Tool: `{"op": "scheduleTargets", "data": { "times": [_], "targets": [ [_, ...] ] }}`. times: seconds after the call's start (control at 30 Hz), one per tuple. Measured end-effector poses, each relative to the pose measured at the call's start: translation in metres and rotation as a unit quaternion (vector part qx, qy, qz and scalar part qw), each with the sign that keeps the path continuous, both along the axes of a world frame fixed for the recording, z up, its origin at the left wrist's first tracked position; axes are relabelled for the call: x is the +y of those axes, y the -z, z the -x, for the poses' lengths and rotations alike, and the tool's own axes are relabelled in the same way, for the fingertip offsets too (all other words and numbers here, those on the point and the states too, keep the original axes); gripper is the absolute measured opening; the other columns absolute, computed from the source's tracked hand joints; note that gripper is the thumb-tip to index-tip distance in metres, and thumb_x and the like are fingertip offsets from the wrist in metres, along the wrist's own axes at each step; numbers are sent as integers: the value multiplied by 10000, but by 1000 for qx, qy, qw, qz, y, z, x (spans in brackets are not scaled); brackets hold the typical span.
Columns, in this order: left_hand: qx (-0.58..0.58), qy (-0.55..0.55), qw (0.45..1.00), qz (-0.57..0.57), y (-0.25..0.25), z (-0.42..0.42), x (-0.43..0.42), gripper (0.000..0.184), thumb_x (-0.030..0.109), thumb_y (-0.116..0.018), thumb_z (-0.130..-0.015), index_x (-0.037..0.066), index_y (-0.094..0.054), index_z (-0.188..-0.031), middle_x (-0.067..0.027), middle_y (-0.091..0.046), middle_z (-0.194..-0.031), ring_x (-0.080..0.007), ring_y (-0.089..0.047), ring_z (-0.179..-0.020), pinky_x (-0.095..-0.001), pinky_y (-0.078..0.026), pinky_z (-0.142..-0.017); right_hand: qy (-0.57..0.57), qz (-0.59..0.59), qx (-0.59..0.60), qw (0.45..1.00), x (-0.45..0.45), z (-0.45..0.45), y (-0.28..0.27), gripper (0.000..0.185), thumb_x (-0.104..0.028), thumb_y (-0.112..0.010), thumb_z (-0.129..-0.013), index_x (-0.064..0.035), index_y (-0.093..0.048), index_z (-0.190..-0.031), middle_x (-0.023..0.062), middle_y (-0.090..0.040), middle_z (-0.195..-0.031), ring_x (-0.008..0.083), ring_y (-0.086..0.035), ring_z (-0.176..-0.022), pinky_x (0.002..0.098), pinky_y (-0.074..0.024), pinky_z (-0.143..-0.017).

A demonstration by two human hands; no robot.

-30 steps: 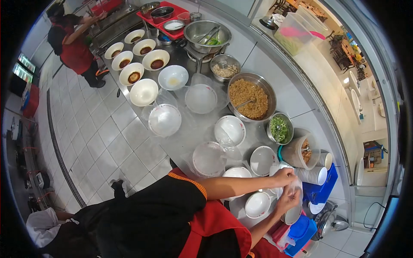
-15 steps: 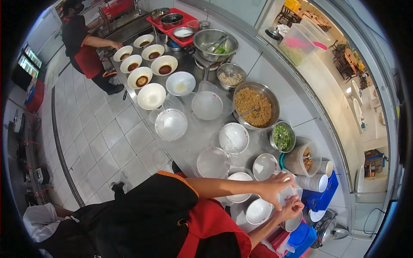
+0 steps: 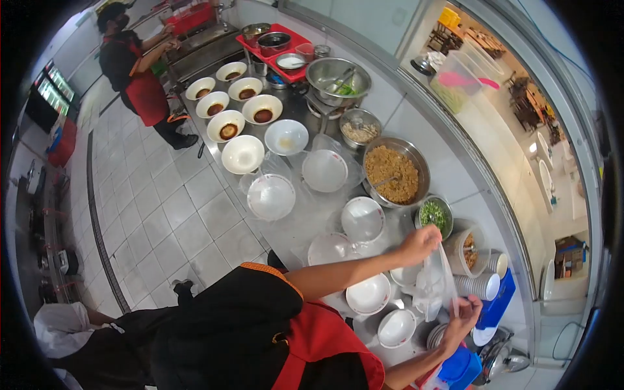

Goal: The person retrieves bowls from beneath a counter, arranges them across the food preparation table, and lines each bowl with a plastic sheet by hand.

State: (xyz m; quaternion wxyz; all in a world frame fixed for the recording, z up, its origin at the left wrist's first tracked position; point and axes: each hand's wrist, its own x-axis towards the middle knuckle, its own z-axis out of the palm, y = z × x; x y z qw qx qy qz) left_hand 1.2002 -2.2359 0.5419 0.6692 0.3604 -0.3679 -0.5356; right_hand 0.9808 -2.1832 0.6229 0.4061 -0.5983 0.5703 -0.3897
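Note:
My left hand [image 3: 421,244] pinches the upper edge of a clear plastic bag [image 3: 434,284], beside the bowl of chopped green onion [image 3: 433,216]. Lower down, my right hand [image 3: 464,316] has its fingers curled on the other side of the same bag, which is stretched between both hands. Under and around the bag stand white bowls [image 3: 396,327], one of them partly hidden by it. Further along the steel counter, several bowls such as this one [image 3: 271,197] have clear bags over them. Stacked cups [image 3: 478,286] lie just right of the bag.
Bowls with dark sauce [image 3: 262,110] stand at the counter's far end, near a red tray [image 3: 279,39]. A large pan of minced food [image 3: 392,172] and a steel bowl [image 3: 338,81] line the wall side. A person [image 3: 140,78] stands at the far left, by a sink.
My hands have moved apart, the left one towards the green onion, and the bag between them has opened out from a crumpled bunch. The person at the far left has drawn a hand back from the bowls.

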Motion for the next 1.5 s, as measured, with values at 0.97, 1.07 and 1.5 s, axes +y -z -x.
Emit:
{"op": "scheduleTargets", "data": {
  "times": [0.97,1.07,1.5],
  "targets": [
    [-392,-43,911,119,-37,-110,-13,431,-73,-522,-669,80,-554,-1071,-124,-423,-1174,-247,-516,-976,-297,-449,-782,-11,143,-58,988,-57,-103,5,445,183,-488,-657,-22,-602,-1035,54,-501,-1022,140,-577,-833,230,-493,-651],
    [-461,14,851,250,-37,-128,-19,415,-67,-496,-678,89,-571,-1054,-129,-486,-1088,-250,-503,-1028,-320,-455,-776,-16,116,-115,986,-72,-77,20,405,192,-476,-659,-1,-607,-990,48,-520,-993,144,-593,-818,251,-516,-687],
    [-461,40,884,66,-31,-146,-8,636,-84,-486,-649,142,-518,-1243,-90,-453,-1249,-156,-510,-885,-247,-462,-675,-60,51,-170,982,-66,-117,49,558,133,-601,-666,61,-440,-1195,112,-364,-1212,212,-626,-809,303,-581,-603]
  ]
}}
